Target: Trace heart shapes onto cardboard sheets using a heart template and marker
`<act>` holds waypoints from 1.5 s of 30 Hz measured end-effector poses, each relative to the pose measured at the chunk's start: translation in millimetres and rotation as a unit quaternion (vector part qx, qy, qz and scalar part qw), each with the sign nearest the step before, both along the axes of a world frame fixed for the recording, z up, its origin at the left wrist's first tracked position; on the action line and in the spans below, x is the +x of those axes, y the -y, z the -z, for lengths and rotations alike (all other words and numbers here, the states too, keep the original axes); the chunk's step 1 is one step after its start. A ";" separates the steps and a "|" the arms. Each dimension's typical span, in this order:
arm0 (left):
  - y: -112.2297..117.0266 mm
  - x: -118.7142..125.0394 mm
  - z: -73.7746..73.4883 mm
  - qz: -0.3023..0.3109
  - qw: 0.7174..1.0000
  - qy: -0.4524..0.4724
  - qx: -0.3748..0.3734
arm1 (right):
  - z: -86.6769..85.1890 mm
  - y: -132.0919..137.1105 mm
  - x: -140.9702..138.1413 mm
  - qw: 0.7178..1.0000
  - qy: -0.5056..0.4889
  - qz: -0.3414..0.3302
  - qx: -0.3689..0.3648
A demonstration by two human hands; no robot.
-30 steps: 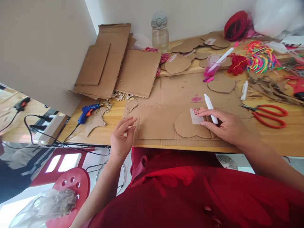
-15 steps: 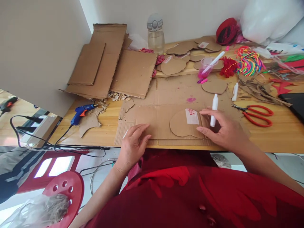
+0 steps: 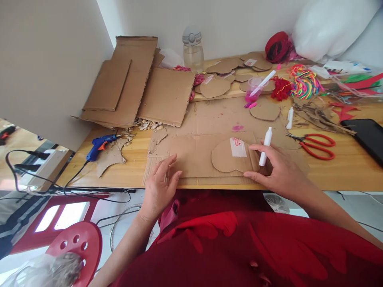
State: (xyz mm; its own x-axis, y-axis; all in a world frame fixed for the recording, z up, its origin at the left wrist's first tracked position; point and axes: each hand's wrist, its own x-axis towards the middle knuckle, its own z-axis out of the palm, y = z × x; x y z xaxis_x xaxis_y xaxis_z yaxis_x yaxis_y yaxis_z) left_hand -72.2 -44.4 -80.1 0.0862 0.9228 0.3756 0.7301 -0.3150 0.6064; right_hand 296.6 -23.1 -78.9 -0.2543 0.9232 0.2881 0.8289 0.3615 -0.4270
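Note:
My left hand point(image 3: 161, 179) rests at the near left edge of a cardboard sheet point(image 3: 191, 153), fingers loosely curved and thumb apart; I make out nothing held in it. A white marker point(image 3: 265, 147) is held among the fingers of my right hand point(image 3: 273, 165), tilted with its narrow end up. The thumb and index fingertip of that hand reach to the right side of a rounded, heart-like cardboard cutout point(image 3: 223, 157) with a printed tape label. This cutout lies on the sheet.
Red-handled scissors point(image 3: 318, 146), a white cap-like piece point(image 3: 289, 118) and a black phone point(image 3: 365, 137) lie to the right. On the left are a blue glue gun point(image 3: 101, 146) and leaning cardboard panels point(image 3: 119, 87). Behind stand a bottle point(image 3: 193, 54), more cutouts point(image 3: 214, 86) and colourful cords point(image 3: 305, 81).
The marker has tilted slightly in my right hand. The left hand has turned a little and its fingers have spread. The whole view has shifted slightly.

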 end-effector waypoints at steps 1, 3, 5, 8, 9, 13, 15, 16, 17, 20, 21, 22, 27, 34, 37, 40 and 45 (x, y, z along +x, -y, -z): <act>0.0 -2.2 0.0 -0.005 1.000 0.011 -0.013 | 0.4 -0.4 -1.7 1.000 0.006 0.000 0.002; 0.0 -6.7 0.3 -0.009 0.998 0.037 -0.040 | 0.1 -0.3 -5.9 1.000 0.015 0.002 0.001; 0.1 -10.3 1.1 -0.004 0.997 0.057 -0.056 | -2.0 0.3 -12.6 1.000 0.022 0.003 -0.009; 0.3 -13.6 2.9 0.004 0.996 0.063 -0.064 | -7.0 0.4 -28.9 0.999 0.042 0.000 -0.009; 0.2 -14.4 3.6 0.007 0.996 0.066 -0.067 | -8.7 -0.1 -35.9 0.999 0.052 -0.003 -0.003; -0.5 -19.0 6.8 0.023 0.991 0.104 -0.086 | -14.8 -4.6 -67.6 0.995 0.087 -0.042 0.023; -0.8 -21.8 8.9 0.029 0.988 0.122 -0.091 | -16.7 -7.4 -83.5 0.993 0.087 -0.067 0.038; -0.8 -23.0 9.9 0.032 0.987 0.127 -0.092 | -17.4 -8.7 -91.0 0.993 0.085 -0.074 0.044; -0.6 -23.8 10.8 0.035 0.987 0.130 -0.092 | -18.0 -9.8 -98.2 0.992 0.085 -0.078 0.048; 0.1 -24.2 11.6 0.043 0.988 0.122 -0.085 | -20.1 -12.0 -115.8 0.992 0.089 -0.081 0.047; 0.2 -23.6 11.2 0.044 0.989 0.115 -0.079 | -20.7 -12.4 -119.9 0.991 0.089 -0.084 0.045; 0.2 -22.8 10.7 0.042 0.991 0.107 -0.072 | -21.2 -12.6 -122.8 0.992 0.087 -0.086 0.041; -1.8 -19.7 7.6 0.034 0.995 0.077 -0.050 | -18.9 -10.8 -121.0 0.994 0.060 -0.092 0.011; -2.8 -19.3 7.5 0.043 0.997 0.059 -0.041 | -15.9 -6.1 -111.5 0.996 0.026 -0.087 -0.002; -2.0 -18.5 6.9 0.043 0.997 0.059 -0.034 | -14.3 -6.2 -111.7 0.996 0.021 -0.085 0.001; -1.2 -17.6 6.0 0.046 0.997 0.060 -0.032 | -12.2 -6.8 -112.4 0.996 0.017 -0.086 0.018; 0.3 -17.9 4.7 0.047 0.995 0.077 -0.033 | -9.7 -8.6 -111.9 0.996 0.014 -0.087 0.029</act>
